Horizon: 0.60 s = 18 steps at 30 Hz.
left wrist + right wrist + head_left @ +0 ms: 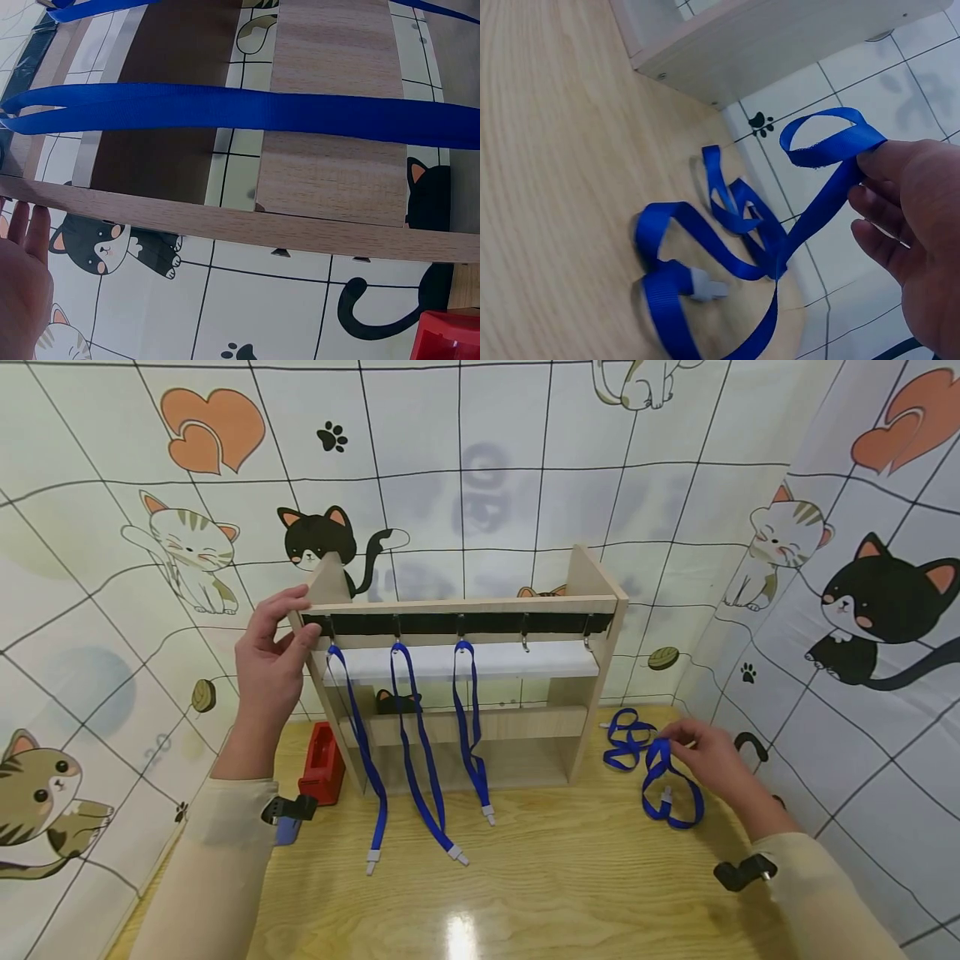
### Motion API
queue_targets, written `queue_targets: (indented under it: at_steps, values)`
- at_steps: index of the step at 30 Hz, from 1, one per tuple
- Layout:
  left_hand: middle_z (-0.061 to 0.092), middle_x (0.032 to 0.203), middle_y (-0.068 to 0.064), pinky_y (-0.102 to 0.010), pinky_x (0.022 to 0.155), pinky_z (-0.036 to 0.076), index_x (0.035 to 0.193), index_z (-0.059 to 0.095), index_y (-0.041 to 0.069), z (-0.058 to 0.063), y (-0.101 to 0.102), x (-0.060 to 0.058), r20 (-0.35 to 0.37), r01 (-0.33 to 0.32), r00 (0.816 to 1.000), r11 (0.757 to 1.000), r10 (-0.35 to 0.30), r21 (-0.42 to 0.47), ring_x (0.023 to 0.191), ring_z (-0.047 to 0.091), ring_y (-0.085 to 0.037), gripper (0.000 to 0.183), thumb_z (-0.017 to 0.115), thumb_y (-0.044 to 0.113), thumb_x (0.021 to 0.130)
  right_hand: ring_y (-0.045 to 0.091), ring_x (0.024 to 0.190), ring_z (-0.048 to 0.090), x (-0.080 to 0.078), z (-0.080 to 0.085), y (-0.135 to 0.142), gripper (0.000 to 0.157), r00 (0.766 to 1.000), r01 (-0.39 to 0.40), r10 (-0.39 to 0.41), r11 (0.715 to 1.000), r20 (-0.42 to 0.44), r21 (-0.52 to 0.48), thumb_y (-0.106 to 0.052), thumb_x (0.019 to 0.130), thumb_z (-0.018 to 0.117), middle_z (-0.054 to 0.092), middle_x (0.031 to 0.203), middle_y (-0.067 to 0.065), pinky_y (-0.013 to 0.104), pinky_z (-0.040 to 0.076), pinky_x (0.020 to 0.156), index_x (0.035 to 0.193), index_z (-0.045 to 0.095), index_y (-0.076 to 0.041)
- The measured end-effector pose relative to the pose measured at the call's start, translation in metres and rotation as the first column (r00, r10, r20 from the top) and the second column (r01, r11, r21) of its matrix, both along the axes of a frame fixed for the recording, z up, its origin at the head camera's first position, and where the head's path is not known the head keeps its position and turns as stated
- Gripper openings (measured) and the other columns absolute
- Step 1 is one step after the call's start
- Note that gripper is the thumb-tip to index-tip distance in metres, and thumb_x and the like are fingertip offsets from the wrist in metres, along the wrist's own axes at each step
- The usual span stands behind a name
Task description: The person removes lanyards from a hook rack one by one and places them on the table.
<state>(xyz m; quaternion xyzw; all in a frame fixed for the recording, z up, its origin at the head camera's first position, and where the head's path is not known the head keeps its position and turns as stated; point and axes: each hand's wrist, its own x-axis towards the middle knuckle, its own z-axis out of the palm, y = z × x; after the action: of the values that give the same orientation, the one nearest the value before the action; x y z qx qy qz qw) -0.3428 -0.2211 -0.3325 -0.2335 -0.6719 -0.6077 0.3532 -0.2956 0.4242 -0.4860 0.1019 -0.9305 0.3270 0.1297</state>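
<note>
A: Head view, nearest first: on the wooden table (540,868), what does the right hand (708,753) hold?

B: It pinches the upper loop of a blue lanyard (670,785) between curled fingers; the rest trails on the tabletop. Another loose lanyard (626,739) lies just beyond it.

A: And farther back?

B: The left hand (272,664) grips the left end of the wooden hook rack (465,610). Three hung lanyards (420,752) dangle from its left hooks; two right hooks (555,631) stand bare. Judging by that, three are done and two remain.
</note>
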Motion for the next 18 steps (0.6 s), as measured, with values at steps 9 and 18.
queue_targets:
  at_steps: [9,18]
  values:
    - [0.064,0.155,-0.009,-0.024,0.107,0.056,0.139,0.068,-0.001,0.000,0.000,0.000,0.002,-0.009,1.000,1.000,0.009,-0.011,0.145,0.056,-0.028,0.035,0.074,0.000,0.105,0.009,0.086,0.066,-0.002,-0.024,0.000,0.014,0.992,-0.100,0.104,0.993,0.068,-0.059,0.005,0.103,0.072,0.077,0.113,0.017,0.026,0.056,0.068,0.111,0.080,-0.003]
    - [0.064,0.155,-0.009,-0.024,0.106,0.057,0.139,0.069,-0.001,0.000,0.000,0.000,0.001,-0.013,1.000,1.000,0.013,-0.009,0.145,0.056,-0.027,0.035,0.075,0.000,0.104,0.014,0.089,0.067,-0.003,-0.040,-0.002,0.013,0.975,-0.140,0.150,0.988,0.166,-0.071,0.004,0.103,0.072,0.078,0.112,0.012,0.027,0.057,0.068,0.111,0.080,-0.002]
